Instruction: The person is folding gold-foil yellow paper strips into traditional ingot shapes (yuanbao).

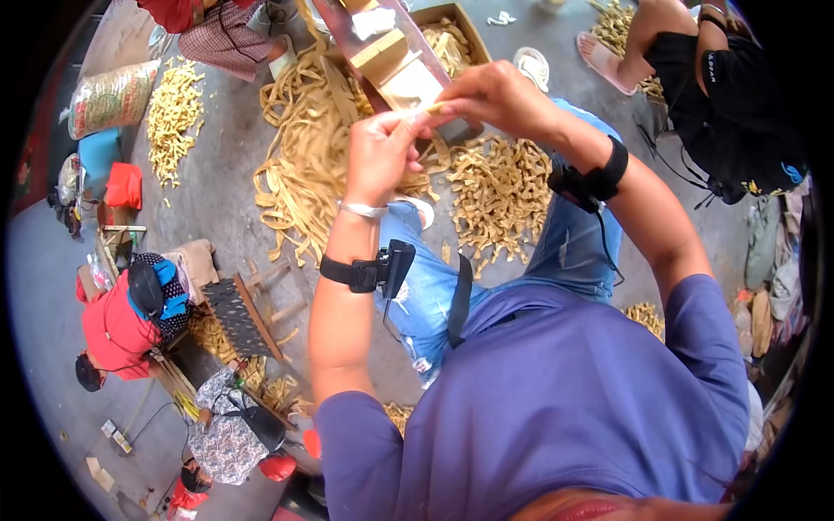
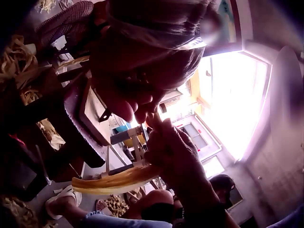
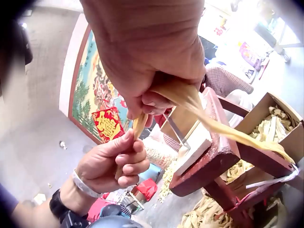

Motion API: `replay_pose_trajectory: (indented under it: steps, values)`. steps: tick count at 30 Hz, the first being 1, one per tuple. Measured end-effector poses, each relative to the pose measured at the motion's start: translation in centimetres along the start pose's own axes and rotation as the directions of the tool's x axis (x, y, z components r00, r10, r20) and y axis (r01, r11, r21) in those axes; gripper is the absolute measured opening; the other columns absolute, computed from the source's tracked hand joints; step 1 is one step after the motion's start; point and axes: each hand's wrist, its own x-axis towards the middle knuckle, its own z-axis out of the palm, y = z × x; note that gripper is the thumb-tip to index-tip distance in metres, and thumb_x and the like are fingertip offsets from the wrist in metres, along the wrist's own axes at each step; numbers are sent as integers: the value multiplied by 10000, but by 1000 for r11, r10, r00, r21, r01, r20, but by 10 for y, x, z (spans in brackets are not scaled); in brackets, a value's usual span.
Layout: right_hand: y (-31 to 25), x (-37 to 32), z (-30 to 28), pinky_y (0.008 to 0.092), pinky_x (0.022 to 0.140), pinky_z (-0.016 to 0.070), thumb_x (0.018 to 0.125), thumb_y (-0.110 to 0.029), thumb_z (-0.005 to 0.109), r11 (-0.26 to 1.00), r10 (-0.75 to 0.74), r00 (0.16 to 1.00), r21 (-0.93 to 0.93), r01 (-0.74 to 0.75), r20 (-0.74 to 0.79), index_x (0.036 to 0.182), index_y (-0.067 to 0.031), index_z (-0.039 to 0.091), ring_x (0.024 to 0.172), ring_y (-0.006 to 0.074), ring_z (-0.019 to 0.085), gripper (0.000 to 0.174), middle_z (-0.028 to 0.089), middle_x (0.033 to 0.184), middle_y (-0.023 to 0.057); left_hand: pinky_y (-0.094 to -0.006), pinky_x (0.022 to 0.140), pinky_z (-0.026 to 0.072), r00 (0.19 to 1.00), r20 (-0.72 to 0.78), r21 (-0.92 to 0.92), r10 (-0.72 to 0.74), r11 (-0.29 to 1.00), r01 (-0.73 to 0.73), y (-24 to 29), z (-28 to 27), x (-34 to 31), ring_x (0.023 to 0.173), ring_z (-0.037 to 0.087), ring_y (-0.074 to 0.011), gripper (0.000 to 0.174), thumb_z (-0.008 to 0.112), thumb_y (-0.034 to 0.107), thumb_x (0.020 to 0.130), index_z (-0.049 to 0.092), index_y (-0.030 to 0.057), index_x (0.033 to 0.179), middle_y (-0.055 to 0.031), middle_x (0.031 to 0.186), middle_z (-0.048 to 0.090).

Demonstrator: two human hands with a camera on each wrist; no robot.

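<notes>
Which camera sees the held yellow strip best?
Right wrist view: the strip looks long and bright, trailing from the right hand. The head view shows only a bit; the left wrist view, a darker, shorter length.

- Worktop: dark red; carries a pale board on its upper face.
- Floor: grey; carries a heap of long strips, a pile of short pieces, scattered yellow pieces and a filled sack.
</notes>
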Motion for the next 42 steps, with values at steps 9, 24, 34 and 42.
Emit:
replay_pose_trajectory:
  steps: [9, 24, 34, 42]
  values:
    - [37, 42, 5, 247, 489, 463, 843, -103, 660, 997, 60, 996, 46, -58, -60, 909, 35, 697, 513, 90, 579, 157, 630, 601, 62, -175, 380, 389, 996, -65, 143, 62, 988, -52, -17, -17, 42, 408, 445, -35, 209, 577, 201, 917, 686, 24, 893, 23, 571, 515]
    - [47, 30, 6, 220, 610, 511, 920, -171, 591, 788, 279, 945, 603, -123, -172, 1025, 12, 595, 726, 116, 643, 211, 661, 832, 75, -234, 535, 530, 962, 213, -126, -168, 972, 198, -19, -8, 20, 665, 615, -115, 431, 473, 355, 969, 620, -37, 1071, -81, 811, 655]
    - [-21, -88, 17, 271, 793, 527, 909, -124, 596, 612, 174, 983, 789, -54, -67, 1030, 10, 575, 917, 175, 655, 182, 671, 941, 112, -365, 675, 535, 984, 174, -727, -50, 667, 162, -31, 79, -35, 855, 654, -286, 327, 417, 232, 984, 565, -18, 1133, -148, 974, 649]
    - [-24, -156, 31, 249, 700, 514, 889, -75, 606, 738, 286, 904, 674, 3, -317, 966, 31, 611, 770, 123, 633, 131, 664, 827, 75, -363, 638, 577, 987, 123, -562, -100, 813, 153, -41, 104, -68, 814, 634, -181, 302, 528, 206, 946, 564, 0, 1164, -84, 948, 635]
